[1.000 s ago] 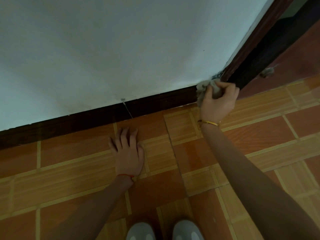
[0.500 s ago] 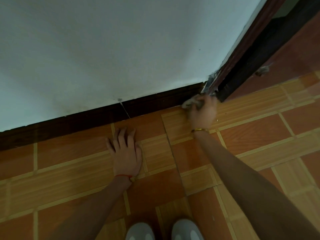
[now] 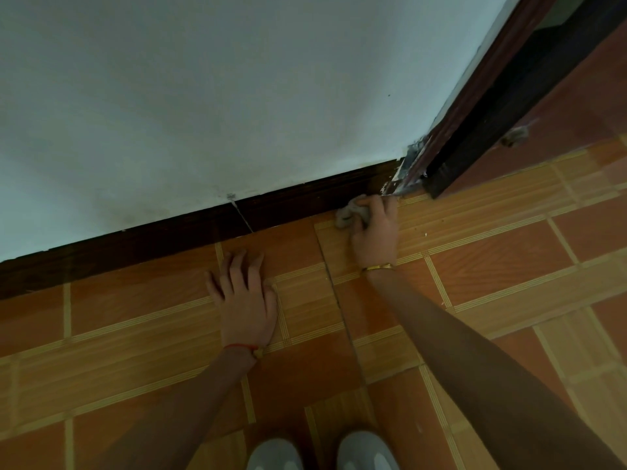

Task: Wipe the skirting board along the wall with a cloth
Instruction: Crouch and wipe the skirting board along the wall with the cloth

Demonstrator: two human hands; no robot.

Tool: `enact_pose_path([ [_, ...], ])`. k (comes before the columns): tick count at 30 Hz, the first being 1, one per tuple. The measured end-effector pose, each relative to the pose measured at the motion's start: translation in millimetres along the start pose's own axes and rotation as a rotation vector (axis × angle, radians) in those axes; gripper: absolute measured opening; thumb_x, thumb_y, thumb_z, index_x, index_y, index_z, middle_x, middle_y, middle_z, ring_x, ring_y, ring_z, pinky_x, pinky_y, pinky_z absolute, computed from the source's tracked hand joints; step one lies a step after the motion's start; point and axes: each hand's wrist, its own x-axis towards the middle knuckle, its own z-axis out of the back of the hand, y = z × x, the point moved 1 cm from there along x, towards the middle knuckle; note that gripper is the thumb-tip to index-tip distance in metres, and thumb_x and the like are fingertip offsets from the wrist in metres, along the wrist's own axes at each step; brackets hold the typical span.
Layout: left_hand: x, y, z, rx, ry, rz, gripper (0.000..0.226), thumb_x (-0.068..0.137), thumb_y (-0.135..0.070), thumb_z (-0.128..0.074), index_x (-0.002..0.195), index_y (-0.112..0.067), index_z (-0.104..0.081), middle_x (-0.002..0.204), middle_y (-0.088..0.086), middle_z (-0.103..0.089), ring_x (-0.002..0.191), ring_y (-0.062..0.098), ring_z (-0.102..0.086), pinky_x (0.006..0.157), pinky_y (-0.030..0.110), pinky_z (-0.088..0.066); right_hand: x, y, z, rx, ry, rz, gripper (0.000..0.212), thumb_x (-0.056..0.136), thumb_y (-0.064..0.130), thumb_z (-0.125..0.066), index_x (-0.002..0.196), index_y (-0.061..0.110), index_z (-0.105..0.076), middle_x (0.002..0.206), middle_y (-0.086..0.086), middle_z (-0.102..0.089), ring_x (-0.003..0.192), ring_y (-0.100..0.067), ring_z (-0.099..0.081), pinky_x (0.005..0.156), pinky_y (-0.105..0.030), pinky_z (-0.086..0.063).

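A dark brown skirting board (image 3: 190, 228) runs along the foot of the pale wall (image 3: 237, 89), from the lower left up to the door frame at the right. My right hand (image 3: 375, 230) is closed around a crumpled grey cloth (image 3: 351, 213) and presses it at the bottom edge of the board, close to its right end. My left hand (image 3: 244, 300) lies flat on the tiled floor with its fingers spread, a short way in front of the board. A thin pale crack crosses the board left of the cloth.
A dark wooden door frame (image 3: 488, 113) rises at the right end of the board, with chipped paint at its base. The floor (image 3: 492, 266) is orange and tan tile. The toes of two grey shoes (image 3: 322, 451) show at the bottom edge.
My right hand with the cloth came down from the door frame's foot to the bottom of the skirting board and slid slightly left. My left hand stayed flat on the floor.
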Motion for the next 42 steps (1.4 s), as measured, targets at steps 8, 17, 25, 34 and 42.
enact_pose_path([
  [8, 1, -2, -1, 0.0, 0.011, 0.017, 0.051, 0.096, -0.031, -0.036, 0.143, -0.015, -0.046, 0.148, 0.015, -0.041, 0.142, 0.039, -0.034, 0.117, 0.067, -0.013, 18, -13, 12, -0.073, -0.074, -0.075, 0.032, 0.075, -0.007, -0.064, 0.104, 0.006, -0.062, 0.117, -0.016, -0.047, 0.1, -0.027, -0.054, 0.086, -0.032, -0.052],
  [17, 1, 1, -2, -0.016, -0.01, 0.007, 0.05, 0.096, -0.029, -0.036, 0.142, -0.015, -0.047, 0.148, 0.015, -0.043, 0.142, 0.038, -0.035, 0.117, 0.067, -0.014, 12, -19, 11, -0.027, -0.05, -0.024, 0.029, 0.077, -0.006, -0.063, 0.103, 0.009, -0.061, 0.117, -0.013, -0.046, 0.101, -0.02, -0.052, 0.087, -0.027, -0.05],
  [25, 1, -1, -1, -0.007, -0.016, 0.011, 0.05, 0.096, -0.029, -0.037, 0.142, -0.013, -0.048, 0.147, 0.015, -0.043, 0.141, 0.038, -0.035, 0.117, 0.067, -0.013, 23, -13, 16, -0.034, -0.091, -0.186, 0.028, 0.077, -0.007, -0.064, 0.103, 0.004, -0.063, 0.122, -0.014, -0.046, 0.103, -0.025, -0.054, 0.09, -0.027, -0.048],
  [34, 1, -1, 0, -0.023, -0.019, 0.008, 0.049, 0.096, -0.029, -0.037, 0.141, -0.013, -0.047, 0.147, 0.016, -0.043, 0.141, 0.038, -0.034, 0.116, 0.068, -0.015, 1, 2, 0, 0.03, 0.082, 0.091, 0.027, 0.076, -0.007, -0.066, 0.098, 0.008, -0.061, 0.114, -0.01, -0.049, 0.096, -0.017, -0.053, 0.083, -0.023, -0.05],
  [42, 1, -1, -1, -0.024, -0.008, 0.018, 0.05, 0.095, -0.029, -0.036, 0.141, -0.014, -0.047, 0.146, 0.016, -0.043, 0.141, 0.038, -0.034, 0.116, 0.068, -0.015, 21, 10, 29, 0.154, -0.252, -0.037, 0.02, 0.075, 0.003, -0.074, 0.089, 0.001, -0.061, 0.104, -0.014, -0.056, 0.094, -0.012, -0.052, 0.084, -0.012, -0.044],
])
